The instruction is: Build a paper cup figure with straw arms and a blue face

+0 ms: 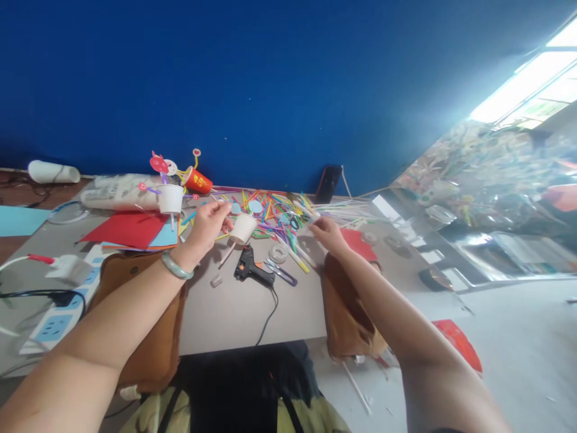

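Note:
My left hand [211, 225] is closed, fingertips pinched beside a small light blue paper circle [235, 208]; what they grip is hard to make out. Just right of it a white paper cup [244, 228] with a straw below it is tilted on the table. My right hand [325, 231] pinches a white straw-like stick [306, 210] over the pile of colored straws [270, 210]. Between the hands lie a black glue gun [253, 269], scissors [282, 272] and a tape roll [278, 252]. Another blue circle [255, 207] lies behind the cup.
A decorated white cup [170, 199] and a red cup [198, 180] stand back left, near red paper [124, 230]. Brown bags [153, 325] lie at both sides. A power strip [61, 319] is far left; a phone [328, 184] leans against the blue wall.

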The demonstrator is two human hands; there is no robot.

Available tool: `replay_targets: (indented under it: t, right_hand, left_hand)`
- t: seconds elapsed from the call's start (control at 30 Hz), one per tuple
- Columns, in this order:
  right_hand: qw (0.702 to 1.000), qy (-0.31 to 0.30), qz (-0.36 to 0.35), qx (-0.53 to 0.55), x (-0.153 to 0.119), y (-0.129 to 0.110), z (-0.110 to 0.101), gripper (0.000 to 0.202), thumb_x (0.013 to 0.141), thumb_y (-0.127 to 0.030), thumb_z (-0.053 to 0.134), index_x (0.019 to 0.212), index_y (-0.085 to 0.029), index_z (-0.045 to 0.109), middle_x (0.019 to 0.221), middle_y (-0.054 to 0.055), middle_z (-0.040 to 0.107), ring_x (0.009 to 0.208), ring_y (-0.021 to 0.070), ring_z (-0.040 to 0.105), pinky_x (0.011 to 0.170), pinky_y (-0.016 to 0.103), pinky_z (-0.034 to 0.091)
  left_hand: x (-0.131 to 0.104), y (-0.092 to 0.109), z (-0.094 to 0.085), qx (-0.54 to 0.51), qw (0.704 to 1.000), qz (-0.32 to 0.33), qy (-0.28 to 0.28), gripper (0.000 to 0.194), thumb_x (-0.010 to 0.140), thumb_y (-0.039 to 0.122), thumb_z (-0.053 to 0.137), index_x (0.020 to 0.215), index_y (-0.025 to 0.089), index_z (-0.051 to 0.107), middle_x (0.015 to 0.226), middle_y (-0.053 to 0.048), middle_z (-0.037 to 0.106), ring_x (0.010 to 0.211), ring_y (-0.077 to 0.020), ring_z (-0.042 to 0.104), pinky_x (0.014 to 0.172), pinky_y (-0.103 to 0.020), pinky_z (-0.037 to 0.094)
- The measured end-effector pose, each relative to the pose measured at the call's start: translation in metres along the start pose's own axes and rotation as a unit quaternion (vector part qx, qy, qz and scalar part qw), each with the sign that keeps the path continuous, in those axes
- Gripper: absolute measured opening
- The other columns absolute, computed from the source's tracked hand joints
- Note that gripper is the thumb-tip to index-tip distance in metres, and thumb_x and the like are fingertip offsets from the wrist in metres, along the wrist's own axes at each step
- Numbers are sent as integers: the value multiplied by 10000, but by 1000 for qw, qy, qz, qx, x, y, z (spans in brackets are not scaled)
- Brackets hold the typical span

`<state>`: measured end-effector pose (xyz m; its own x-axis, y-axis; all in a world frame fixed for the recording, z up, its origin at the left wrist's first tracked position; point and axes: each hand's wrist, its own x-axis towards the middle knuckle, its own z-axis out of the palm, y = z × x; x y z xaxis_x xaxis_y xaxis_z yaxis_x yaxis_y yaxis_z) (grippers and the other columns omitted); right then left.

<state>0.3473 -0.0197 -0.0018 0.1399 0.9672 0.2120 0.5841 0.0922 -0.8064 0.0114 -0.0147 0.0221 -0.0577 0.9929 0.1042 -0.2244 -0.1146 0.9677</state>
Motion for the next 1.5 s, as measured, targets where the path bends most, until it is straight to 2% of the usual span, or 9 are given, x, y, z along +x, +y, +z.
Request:
replay_targets:
  t: [0.1, 0.37, 0.5, 0.6, 0.7, 0.8, 0.97, 1.33, 1.5]
  right_hand:
    - [999, -27, -23, -20, -11, -22, 10, 217, 671, -363, 696, 726, -186, 584, 616, -26, 572, 566, 114, 485, 538, 259, 367]
    - [953, -262, -146, 51, -86, -102, 74, 169, 739, -182, 622, 908, -181, 634, 733, -10, 671, 600, 111, 579, 570, 234, 469]
    - [959, -189, -208, 35, -79, -117, 84, 173, 733, -160, 620, 904, -181, 640, 755, -8, 681, 635, 112, 605, 611, 240, 502]
    - [979, -102, -164, 67, -66, -119, 81, 182, 718, -168, 633, 899, -179, 618, 750, -13, 662, 648, 125, 613, 619, 261, 517]
    - [968, -181, -160, 64, -68, -121, 82, 186, 715, -155, 642, 899, -182, 627, 715, -26, 636, 606, 118, 595, 561, 236, 484]
    - [937, -247, -246, 11, -74, -125, 92, 155, 738, -151, 644, 888, -185, 659, 756, -13, 638, 623, 108, 578, 586, 232, 468]
    - [972, -136, -192, 16, -55, -134, 114, 74, 721, -197, 653, 778, -188, 606, 649, -42, 554, 573, 95, 480, 549, 226, 380]
    - [973, -114, -173, 97, -26, -159, 147, 158, 722, -225, 688, 868, -172, 660, 631, -37, 592, 556, 97, 492, 552, 240, 387]
    - [973, -141, -130, 127, -42, -149, 145, 346, 768, -296, 717, 1063, -175, 580, 727, -32, 644, 562, 101, 535, 551, 236, 427]
  left_hand:
    - [0, 1, 1, -6, 1000, -3, 5, 196, 768, 313, 711, 736, 136, 633, 648, -12, 669, 404, -60, 547, 369, -165, 371]
    - [-1, 2, 0, 4, 1000, -10, -9, 224, 818, 299, 701, 699, 139, 600, 563, 16, 600, 420, -64, 549, 391, -160, 376]
    - [3, -1, -4, 16, 1000, -9, -17, 231, 834, 331, 702, 730, 142, 620, 505, 27, 575, 420, -74, 553, 408, -161, 388]
    - [5, -2, -5, 22, 999, -13, -21, 231, 845, 340, 694, 751, 138, 634, 556, 3, 630, 428, -69, 557, 423, -163, 404]
    - [6, -1, -4, 11, 1000, -18, -19, 243, 839, 339, 704, 728, 140, 619, 585, -3, 645, 432, -66, 566, 416, -163, 398]
    - [6, 1, -3, -1, 999, -39, -8, 253, 833, 333, 717, 710, 147, 597, 512, 23, 593, 407, -66, 552, 404, -157, 377]
    - [8, 4, -5, -20, 999, -51, 3, 220, 835, 310, 698, 726, 147, 600, 514, 3, 616, 449, -83, 577, 452, -165, 420]
    - [7, 18, -2, -117, 987, -107, 38, 193, 766, 149, 654, 636, 159, 512, 557, 41, 534, 475, -68, 515, 441, -167, 374]
    - [16, 13, -5, -144, 979, -109, 91, 138, 807, 206, 656, 720, 162, 558, 617, 7, 621, 470, -78, 538, 413, -167, 338]
